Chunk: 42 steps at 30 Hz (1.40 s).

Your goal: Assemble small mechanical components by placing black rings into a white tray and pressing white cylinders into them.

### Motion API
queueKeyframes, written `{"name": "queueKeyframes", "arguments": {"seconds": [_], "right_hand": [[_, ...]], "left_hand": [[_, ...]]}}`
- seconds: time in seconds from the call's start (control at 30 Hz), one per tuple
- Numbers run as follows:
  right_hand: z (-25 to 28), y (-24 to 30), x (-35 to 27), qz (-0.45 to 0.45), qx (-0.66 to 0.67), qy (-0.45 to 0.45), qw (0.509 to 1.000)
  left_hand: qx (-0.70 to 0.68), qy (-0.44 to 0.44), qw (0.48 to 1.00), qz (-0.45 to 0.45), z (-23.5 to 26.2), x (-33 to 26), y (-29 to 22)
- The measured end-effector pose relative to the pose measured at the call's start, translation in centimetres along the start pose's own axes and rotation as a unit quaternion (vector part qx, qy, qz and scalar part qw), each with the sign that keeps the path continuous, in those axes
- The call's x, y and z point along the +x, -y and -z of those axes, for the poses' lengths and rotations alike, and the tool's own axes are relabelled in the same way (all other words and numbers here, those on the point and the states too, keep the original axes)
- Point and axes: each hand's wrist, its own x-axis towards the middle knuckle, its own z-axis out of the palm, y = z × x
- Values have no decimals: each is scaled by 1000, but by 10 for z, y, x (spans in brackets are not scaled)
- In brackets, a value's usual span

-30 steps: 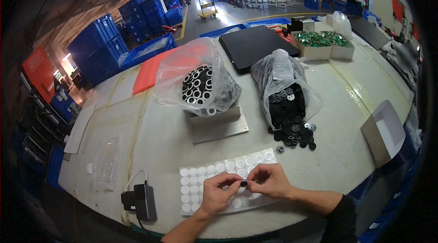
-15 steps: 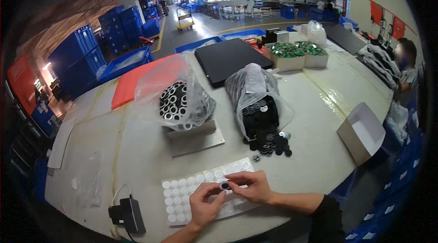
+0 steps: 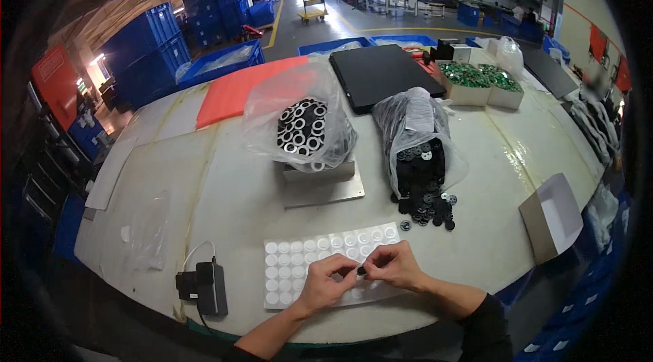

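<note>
Between the fingertips of my left hand (image 3: pixel 330 282) and my right hand (image 3: pixel 396 267) is a small black disc (image 3: pixel 361 271). Both hands are closed in a pinch on it, and the fingers partly cover it. Beneath them lies a white sheet of round stickers (image 3: pixel 284 273) in rows. Beyond the sheet, a clear plastic bag (image 3: pixel 262 100) of black-and-silver rings (image 3: pixel 299 132) rests over a metal bracket (image 3: pixel 326 190). To its right, another bag (image 3: pixel 391 124) lies on its side, with black discs (image 3: pixel 435 209) spilling from its mouth.
A black adapter with cable (image 3: pixel 212 287) sits at the left, near an empty clear bag (image 3: pixel 149 233). An open white box (image 3: pixel 554 219) stands at right. Farther back are a black panel (image 3: pixel 384 76), red foam sheet (image 3: pixel 238 90) and boxes of green circuit boards (image 3: pixel 469 93).
The whole view has shifted, so the table appears farther right and slightly higher. My hands stay together over the sticker sheet; the small piece between them now shows as dark, its pale rim no longer visible.
</note>
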Motion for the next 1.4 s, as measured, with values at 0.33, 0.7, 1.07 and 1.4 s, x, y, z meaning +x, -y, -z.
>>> {"name": "queueKeyframes", "arguments": {"seconds": [0.33, 0.7, 1.07, 1.4], "right_hand": [[-10, -3, -3, -52, 148, 14, 988], [-12, 0, 6, -60, 142, 43, 987], [-23, 2, 3, -18, 61, -12, 998], [-8, 27, 0, 91, -37, 84, 992]], "left_hand": [[-207, 32, 967, 143, 7, 1, 4], [-240, 0, 957, 162, 10, -3, 8], [-53, 10, 998, 29, 12, -12, -4], [59, 19, 998, 22, 20, -21, -45]]}}
